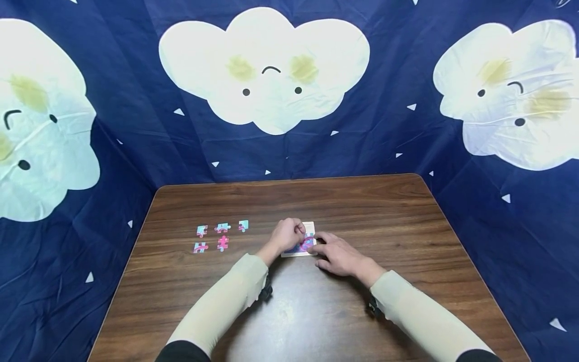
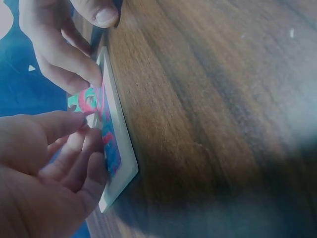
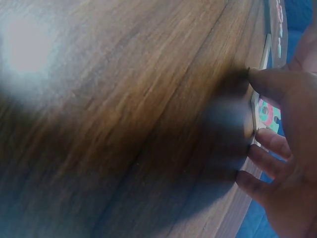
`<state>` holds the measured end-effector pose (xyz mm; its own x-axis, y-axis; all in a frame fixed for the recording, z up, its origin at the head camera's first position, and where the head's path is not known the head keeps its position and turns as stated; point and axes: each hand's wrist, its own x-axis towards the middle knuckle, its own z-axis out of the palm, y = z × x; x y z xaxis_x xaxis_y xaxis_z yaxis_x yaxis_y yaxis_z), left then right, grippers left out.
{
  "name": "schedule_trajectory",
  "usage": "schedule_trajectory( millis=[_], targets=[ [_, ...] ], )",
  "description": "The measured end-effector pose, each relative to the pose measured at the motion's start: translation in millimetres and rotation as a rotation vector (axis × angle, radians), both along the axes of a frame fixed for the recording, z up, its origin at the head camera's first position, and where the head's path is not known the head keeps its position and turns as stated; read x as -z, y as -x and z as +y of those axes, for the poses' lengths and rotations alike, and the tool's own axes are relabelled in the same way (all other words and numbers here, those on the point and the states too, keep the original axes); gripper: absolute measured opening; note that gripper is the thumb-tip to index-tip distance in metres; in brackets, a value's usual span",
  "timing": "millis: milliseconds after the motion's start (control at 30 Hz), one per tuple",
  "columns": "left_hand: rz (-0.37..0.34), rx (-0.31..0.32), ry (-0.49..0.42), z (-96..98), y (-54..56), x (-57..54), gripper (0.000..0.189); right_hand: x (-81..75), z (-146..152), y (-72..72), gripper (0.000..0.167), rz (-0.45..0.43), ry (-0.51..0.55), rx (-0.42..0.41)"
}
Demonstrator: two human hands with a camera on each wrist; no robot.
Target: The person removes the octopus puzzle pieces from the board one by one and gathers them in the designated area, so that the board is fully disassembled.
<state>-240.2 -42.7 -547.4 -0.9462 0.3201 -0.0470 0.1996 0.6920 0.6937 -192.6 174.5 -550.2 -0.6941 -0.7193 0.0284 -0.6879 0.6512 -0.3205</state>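
A puzzle board [image 1: 309, 226] with a pale frame lies at mid-table, part of its inside filled with purple, pink and teal pieces. Over it my left hand [image 1: 286, 235] pinches a small pink puzzle piece [image 2: 89, 113] between thumb and fingertips; most of that piece is hidden by the fingers. My right hand [image 1: 340, 255] rests at the board's right side, fingers spread and slightly bent. Its fingertips touch the frame's edge, seen in the right wrist view beside the board [image 3: 255, 111]. Part of the board is covered by the hands.
Several loose pink and teal puzzle pieces [image 1: 222, 243] lie apart from each other on the left of the brown wooden table [image 1: 384, 211]. A dark blue curtain [image 1: 289, 156] with white clouds hangs behind and on both sides.
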Motion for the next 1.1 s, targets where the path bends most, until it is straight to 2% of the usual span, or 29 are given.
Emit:
schedule_trajectory(
  millis=[500, 767, 900, 1100],
  targets=[
    [-0.048, -0.042, -0.157, -10.2, -1.4, -3.5, 0.009, -3.2, -3, 0.3, 0.037, -0.028, -0.051, 0.011],
    [-0.079, -0.13, -0.262, -34.6, -1.8, -5.0, 0.012, -4.3, -4, 1.8, 0.033, -0.006, -0.038, 0.018],
    [-0.095, -0.148, -0.288, -48.7, -3.7, -5.7, 0.013, -2.7, -3, 1.6, 0.033, 0.003, -0.043, 0.015],
    [-0.155, -0.172, -0.345, -69.6, -7.9, -8.1, 0.016, -0.6, -3, 0.1, 0.034, 0.008, -0.051, 0.024]
  ],
)
